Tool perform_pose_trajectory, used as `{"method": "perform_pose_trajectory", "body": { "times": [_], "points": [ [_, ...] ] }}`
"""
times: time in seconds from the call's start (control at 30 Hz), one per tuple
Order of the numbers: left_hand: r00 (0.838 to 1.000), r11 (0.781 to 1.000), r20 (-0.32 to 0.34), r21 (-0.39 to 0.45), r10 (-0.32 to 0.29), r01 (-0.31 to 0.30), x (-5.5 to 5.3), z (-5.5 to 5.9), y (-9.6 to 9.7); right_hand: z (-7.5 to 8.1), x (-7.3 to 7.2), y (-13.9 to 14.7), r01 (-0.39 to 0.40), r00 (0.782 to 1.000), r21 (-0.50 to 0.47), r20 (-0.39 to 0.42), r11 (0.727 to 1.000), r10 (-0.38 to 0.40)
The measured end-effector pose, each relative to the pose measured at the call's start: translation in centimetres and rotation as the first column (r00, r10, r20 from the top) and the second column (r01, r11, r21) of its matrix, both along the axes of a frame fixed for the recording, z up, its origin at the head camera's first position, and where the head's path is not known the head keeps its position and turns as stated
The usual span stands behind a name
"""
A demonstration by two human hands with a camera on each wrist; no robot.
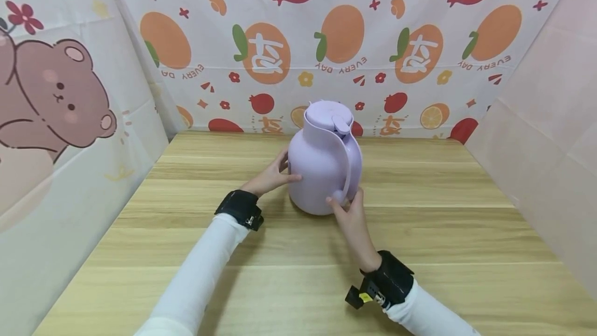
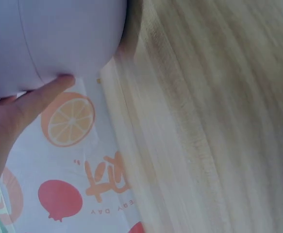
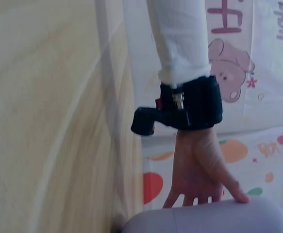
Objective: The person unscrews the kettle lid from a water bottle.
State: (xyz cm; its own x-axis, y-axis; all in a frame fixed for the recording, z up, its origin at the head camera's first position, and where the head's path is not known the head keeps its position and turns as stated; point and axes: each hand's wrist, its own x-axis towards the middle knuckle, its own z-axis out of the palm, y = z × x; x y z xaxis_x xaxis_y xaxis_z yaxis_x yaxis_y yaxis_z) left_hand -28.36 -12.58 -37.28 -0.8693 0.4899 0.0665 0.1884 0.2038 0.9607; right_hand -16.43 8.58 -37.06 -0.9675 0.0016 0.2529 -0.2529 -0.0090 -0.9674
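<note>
A lilac vacuum jug (image 1: 312, 167) with a round lid and a side handle (image 1: 349, 167) stands upright on the wooden table, its handle turned to the right and toward me. My left hand (image 1: 271, 176) touches the jug's left side, thumb on the front, the other fingers reaching behind. In the right wrist view those left-hand fingers (image 3: 190, 198) look straight and spread against the body. Low on the right, my right hand (image 1: 353, 224) touches the jug around the handle's lower end, its thumb in front; its other fingers are partly hidden.
The wood-grain table (image 1: 242, 284) reaches back to a fruit-print cloth (image 1: 303, 66) close behind the jug. A bear-print cloth (image 1: 60, 92) hangs at the left, and a pale cloth (image 1: 545, 92) borders the right side.
</note>
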Motion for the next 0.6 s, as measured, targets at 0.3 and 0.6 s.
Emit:
{"method": "perform_pose_trajectory", "body": {
  "times": [0.3,0.6],
  "points": [
    [0.993,0.992,0.004,0.059,-0.116,0.116,0.2,0.3,-0.2,-0.4,2.1,-0.6,-0.119,0.99,-0.069,-0.083,0.991,0.113],
    [0.992,0.991,-0.002,0.045,-0.126,0.126,-0.1,-0.1,-0.1,1.4,3.9,-0.6,-0.143,0.981,0.027,-0.127,0.989,0.145]
  ]
}}
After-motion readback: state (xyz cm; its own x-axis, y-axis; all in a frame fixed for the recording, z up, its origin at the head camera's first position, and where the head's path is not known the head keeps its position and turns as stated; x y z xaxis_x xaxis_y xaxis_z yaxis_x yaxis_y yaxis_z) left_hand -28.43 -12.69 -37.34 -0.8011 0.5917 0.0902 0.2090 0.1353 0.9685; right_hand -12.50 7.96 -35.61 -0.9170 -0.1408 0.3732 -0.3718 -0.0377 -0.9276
